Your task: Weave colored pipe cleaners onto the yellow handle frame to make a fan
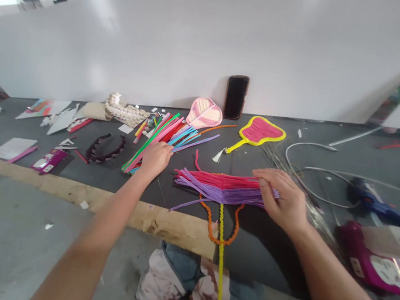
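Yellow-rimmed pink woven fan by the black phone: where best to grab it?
Probably by the slim yellow handle of the yellow-rimmed pink fan, coming from the near left: it juts out free toward the white tassel, while the wide head lies flat on the dark table.

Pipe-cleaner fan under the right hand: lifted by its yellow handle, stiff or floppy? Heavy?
Probably floppy: the pipe-cleaner fan is thin pink and purple strands, loose ends splaying left, on a thin wavy orange frame. Likely very light, since nothing solid shows. The long yellow handle runs past the table edge and would likely bend.
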{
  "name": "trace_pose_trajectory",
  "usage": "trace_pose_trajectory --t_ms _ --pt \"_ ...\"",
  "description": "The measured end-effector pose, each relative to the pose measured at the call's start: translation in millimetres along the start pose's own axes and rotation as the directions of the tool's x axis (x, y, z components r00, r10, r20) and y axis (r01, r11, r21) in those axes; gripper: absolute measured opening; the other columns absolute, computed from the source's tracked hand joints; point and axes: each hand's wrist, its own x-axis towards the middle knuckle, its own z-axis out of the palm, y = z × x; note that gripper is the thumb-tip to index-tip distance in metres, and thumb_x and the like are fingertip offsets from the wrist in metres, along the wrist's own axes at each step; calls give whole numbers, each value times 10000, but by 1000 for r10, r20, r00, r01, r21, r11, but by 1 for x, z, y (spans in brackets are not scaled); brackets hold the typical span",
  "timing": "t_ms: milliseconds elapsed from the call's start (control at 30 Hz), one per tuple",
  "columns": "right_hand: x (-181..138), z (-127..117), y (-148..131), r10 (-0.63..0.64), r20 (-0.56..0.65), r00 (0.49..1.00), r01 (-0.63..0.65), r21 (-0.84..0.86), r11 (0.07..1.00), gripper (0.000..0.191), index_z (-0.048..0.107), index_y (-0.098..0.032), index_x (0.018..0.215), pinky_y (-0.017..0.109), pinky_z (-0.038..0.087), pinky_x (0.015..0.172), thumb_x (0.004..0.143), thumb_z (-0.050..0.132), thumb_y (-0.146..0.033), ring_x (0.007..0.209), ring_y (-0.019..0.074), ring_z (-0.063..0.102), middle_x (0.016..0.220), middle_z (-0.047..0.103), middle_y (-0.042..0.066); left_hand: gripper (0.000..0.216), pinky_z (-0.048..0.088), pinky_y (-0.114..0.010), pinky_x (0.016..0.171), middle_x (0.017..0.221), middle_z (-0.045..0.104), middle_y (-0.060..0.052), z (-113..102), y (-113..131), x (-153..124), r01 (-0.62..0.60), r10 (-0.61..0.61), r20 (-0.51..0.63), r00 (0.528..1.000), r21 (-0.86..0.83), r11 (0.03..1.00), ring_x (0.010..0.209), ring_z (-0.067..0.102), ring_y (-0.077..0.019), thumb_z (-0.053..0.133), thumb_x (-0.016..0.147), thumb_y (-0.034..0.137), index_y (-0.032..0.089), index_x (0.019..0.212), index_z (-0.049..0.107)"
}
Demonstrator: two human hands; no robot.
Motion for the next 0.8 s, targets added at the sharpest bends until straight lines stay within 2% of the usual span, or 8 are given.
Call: trace_pose_trajectory --t_ms 133,400,467,567,600,667,767,800 --pt "1 -2 1 11 3 1000 -11 -10 1000 183 666 -219 987 373 545 828 924 503 -165 903 196 683 938 740 57 214 457 -383 860 920 718 -125 5 1 17 37 -37 8 999 -36 999 983 630 -297 518 843 230 174 848 724" --pt "3 -3 -2 26 27 999 -26 3 1000 202 675 -222 976 378 544 831 939 479 -196 908 197 687 932 747 59 189 467 -252 651 814 741 -23 -11 -15 27 191 -209 -43 977 -267 945 763 672 -193 558 811 332 202 838 692" --pt "4 -4 -2 31 26 999 -31 -7 999 205 676 -227 971 382 547 833 940 476 -198 911 200 689 934 748 56 231 486 -233 658 846 734 -31 -16 -14 33 200 -281 -141 949 -418 886 760 674 -161 470 872 318 183 922 651" --pt "5 -8 -2 27 -17 999 -28 -21 999 198 670 -230 975 389 548 842 937 482 -182 928 203 684 951 745 58 213 491 -217 634 770 691 1 -28 1 33 101 -411 -354 840 -643 760 643 630 -111 438 913 310 181 979 595" --pt "5 -9 -2 21 -48 999 -23 -29 999 197 667 -229 985 396 547 847 935 484 -176 936 205 682 967 744 62 197 482 -215 630 754 677 17 -33 10 30 48 -395 -422 816 -632 774 623 612 -101 468 912 318 185 982 594" --pt "5 -11 -4 2 -109 994 -9 -62 998 207 662 -231 1021 418 541 863 932 486 -172 951 214 678 1011 740 73 170 469 -229 684 800 686 14 -41 37 18 -35 -254 -521 815 -481 876 694 617 -110 543 890 324 180 929 623" --pt "5 -11 -8 -64 -115 991 47 -149 988 228 661 -255 1081 447 533 877 918 515 -191 984 232 667 1052 738 71 219 437 -239 651 810 713 -2 -44 83 -7 -231 96 -423 901 -282 931 707 628 -128 499 932 333 191 887 660" --pt "5 -10 -11 -94 -92 991 76 -176 981 226 664 -265 1087 447 532 880 910 539 -200 1004 237 658 1059 739 65 249 433 -250 658 820 723 -14 -42 98 -15 -322 222 -384 896 -219 921 712 634 -136 477 950 337 192 882 668"
